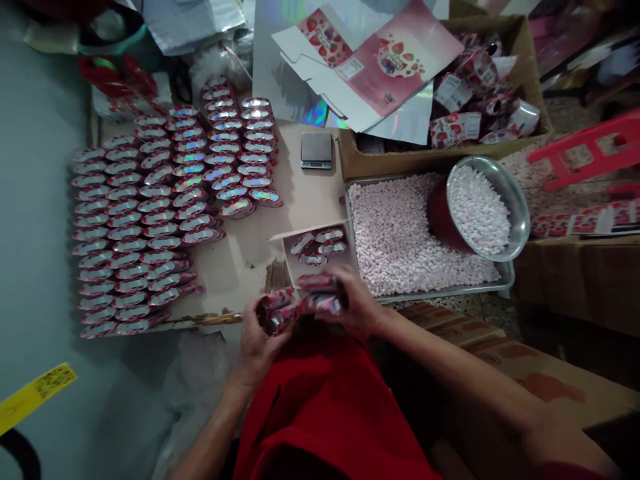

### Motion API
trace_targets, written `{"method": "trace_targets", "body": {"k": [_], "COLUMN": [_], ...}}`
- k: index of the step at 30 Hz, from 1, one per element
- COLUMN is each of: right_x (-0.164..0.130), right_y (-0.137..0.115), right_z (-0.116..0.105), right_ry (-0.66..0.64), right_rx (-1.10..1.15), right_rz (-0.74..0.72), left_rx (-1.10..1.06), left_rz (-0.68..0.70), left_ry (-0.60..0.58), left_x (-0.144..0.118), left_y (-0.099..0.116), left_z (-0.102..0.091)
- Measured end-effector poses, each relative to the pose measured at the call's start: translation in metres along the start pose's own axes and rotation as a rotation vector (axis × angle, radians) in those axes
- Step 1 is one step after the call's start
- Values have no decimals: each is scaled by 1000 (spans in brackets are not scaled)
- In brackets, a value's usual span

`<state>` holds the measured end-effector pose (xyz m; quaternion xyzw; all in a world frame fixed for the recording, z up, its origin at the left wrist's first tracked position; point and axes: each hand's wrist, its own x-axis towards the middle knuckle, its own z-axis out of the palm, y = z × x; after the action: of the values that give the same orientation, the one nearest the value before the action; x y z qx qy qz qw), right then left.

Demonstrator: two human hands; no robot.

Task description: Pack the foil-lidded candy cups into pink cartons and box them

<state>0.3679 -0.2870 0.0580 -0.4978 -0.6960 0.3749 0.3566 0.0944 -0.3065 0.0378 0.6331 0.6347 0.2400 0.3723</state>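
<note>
Small printed candy pouches (280,308) in red and pink are gripped by my left hand (254,337), in front of my red clothing. At least one pouch shows a dark open end towards me. My right hand (356,300), slightly blurred, is closed around more such pouches (323,293), close beside the left-hand ones. Just beyond the hands, a shallow white box (306,268) contains several pouches (320,248) with silvery ends up. Rows of many similar pouches (165,193) stand packed together on the table at left.
A metal tray (435,291) of small white-pink pellets lies right of the box, with a steel bowl (521,233) of them tilted in it. Behind stand a small scale (317,151), a carton (525,80) of loose pouches and printed cardboard (385,73). Brown cartons (550,380) stand lower right.
</note>
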Motion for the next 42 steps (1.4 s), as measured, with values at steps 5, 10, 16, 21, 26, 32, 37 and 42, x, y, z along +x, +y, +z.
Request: {"method": "trace_targets", "body": {"k": [5,10,16,21,26,32,37,42], "right_x": [-16,-14,-22,-18,-18,-15,-6,-10], "right_y": [75,103,105,102,102,91,64,61], "right_z": [-16,-25,-25,-18,-15,-15,23,51], "right_ry": [241,256,342,341,272,218,273,190], "right_rx": [-145,-119,65,72,-29,-132,-217,-461], "right_rz": [84,106,278,288,265,222,218,262], "left_rx": [67,151,437,545,620,697,715,662], "left_rz": [358,571,596,681,727,634,537,603], "left_ry": [-173,-412,-438,-469,-470,-457,-397,-452], "left_x": [47,93,96,106,118,118,113,126], "left_y": [26,19,10,11,16,3,-4,-10], "left_z": [45,69,67,66,71,66,57,47]}}
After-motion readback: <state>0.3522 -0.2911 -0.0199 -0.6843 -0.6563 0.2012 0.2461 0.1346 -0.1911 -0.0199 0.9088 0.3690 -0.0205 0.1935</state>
